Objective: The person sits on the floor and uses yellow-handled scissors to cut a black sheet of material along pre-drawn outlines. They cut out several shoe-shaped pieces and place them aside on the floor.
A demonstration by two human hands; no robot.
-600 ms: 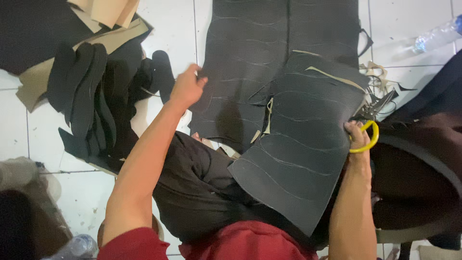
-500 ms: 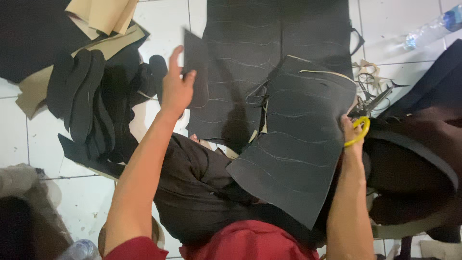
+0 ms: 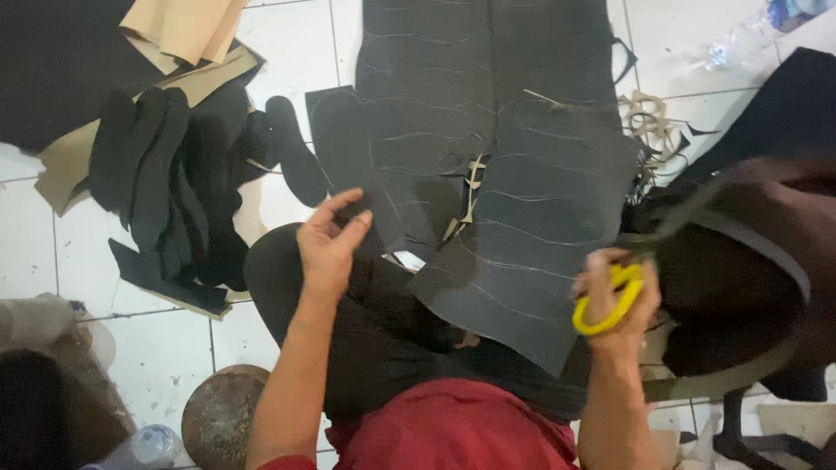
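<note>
A large dark grey sheet [image 3: 522, 235] marked with chalk outlines lies over my lap and the white tiled floor. My left hand [image 3: 329, 244] hovers above the sheet's left edge, fingers apart and empty. My right hand [image 3: 610, 296] grips yellow-handled scissors [image 3: 610, 305] at the sheet's right edge. A cut sole-shaped piece [image 3: 294, 150] lies on the floor left of the sheet, next to a stack of dark cut soles [image 3: 165, 183].
Tan and black sheets [image 3: 187, 35] are piled at the top left. Scrap trimmings [image 3: 649, 122] and a plastic bottle [image 3: 784, 17] lie top right. A dark bag [image 3: 749, 261] sits at the right. A round rusty object [image 3: 218, 418] and another bottle [image 3: 139, 448] lie bottom left.
My left hand has come back from the sheet's far left edge toward my lap and now holds nothing. My right hand with the scissors has shifted lower.
</note>
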